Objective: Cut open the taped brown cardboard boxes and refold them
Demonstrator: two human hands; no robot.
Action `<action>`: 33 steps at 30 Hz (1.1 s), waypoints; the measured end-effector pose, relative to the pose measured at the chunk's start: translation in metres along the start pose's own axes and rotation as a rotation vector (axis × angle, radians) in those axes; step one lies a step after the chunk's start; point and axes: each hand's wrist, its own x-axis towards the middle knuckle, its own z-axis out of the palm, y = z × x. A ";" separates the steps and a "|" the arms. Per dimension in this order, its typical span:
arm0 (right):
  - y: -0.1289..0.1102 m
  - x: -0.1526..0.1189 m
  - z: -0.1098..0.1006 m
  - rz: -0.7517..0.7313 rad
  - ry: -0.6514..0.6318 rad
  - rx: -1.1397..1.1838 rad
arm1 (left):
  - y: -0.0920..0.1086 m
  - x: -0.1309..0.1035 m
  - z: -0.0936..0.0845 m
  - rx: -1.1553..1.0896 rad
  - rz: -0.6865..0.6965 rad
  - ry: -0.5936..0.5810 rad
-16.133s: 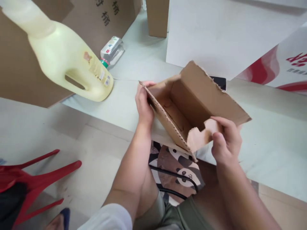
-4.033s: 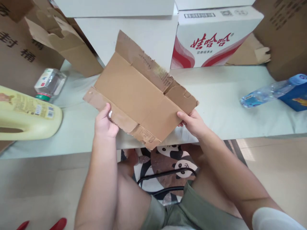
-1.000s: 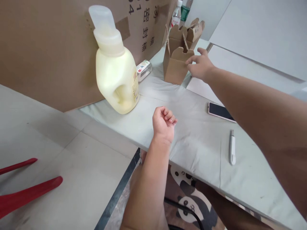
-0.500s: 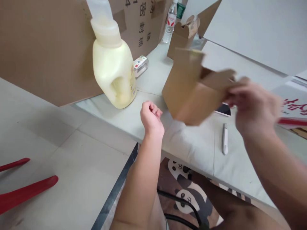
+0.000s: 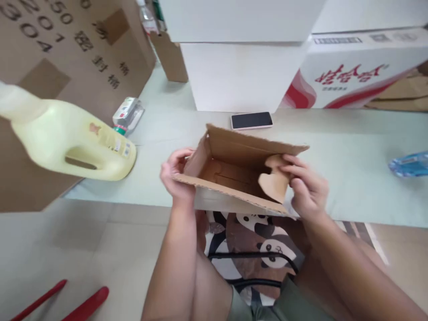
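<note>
An open-topped, oblong brown corrugated-cardboard box (image 5: 247, 145), rough along its cut rims, is held above the near edge of the pale green, cloth-covered worktop (image 5: 351, 174). The left hand (image 5: 179, 174) grips its left end; the right hand (image 5: 308, 189) pinches its curved, notched end flap (image 5: 274, 182). Behind lies a flat, glossy black-screened phone (image 5: 252, 120); leftward, a smooth, translucent yellow plastic jug (image 5: 65, 133).

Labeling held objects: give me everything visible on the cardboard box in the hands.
The cardboard box is brown, apparently corrugated, with rough top edges and an open top facing the camera. Thin cut lines mark its inner floor; I see nothing inside. A curvy, notched flap stands at the right end, pinched by the right hand. The left hand grips the left end. It's at the table's near edge; whether it touches is unclear.
</note>
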 end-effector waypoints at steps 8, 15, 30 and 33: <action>0.019 0.008 -0.020 -0.263 0.119 -0.028 | -0.014 -0.012 0.022 0.200 0.035 0.040; 0.035 0.000 -0.017 -0.043 0.039 0.269 | -0.024 -0.016 0.042 0.292 0.150 0.083; 0.043 -0.012 -0.004 -0.038 0.066 0.422 | -0.034 -0.002 0.028 0.375 0.174 -0.345; 0.042 -0.013 -0.001 -0.056 0.065 0.448 | -0.032 -0.002 0.028 0.344 0.120 -0.380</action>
